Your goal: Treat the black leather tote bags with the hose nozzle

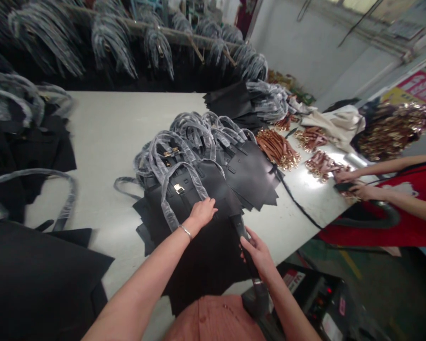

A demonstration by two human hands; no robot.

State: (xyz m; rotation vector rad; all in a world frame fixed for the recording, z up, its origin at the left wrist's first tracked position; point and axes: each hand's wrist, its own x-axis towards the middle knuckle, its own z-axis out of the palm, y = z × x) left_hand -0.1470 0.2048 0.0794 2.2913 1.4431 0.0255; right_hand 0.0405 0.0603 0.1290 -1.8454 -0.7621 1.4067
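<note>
In the head view a black bag panel [206, 265] with a gold buckle [179, 188] lies on top of a stack of similar panels. Clear plastic film wraps its looped handle [166, 189]. My left hand [201, 213] is closed at the right end of this handle, its fingers bent together over the panel; the exact grip is partly hidden. Wrapped in my right hand [257, 251] is a black hand tool [248, 260] with a thick hose at its lower end. The tool's narrow tip [236, 220] meets the panel's right edge.
More black panels [257, 175] with wrapped handles lie behind. Bundles of brown straps [279, 149] are at the right. A co-worker's hands [358, 187] work at the table's right end. A machine with red lights [315, 298] stands below. Other bags [31, 270] fill the left.
</note>
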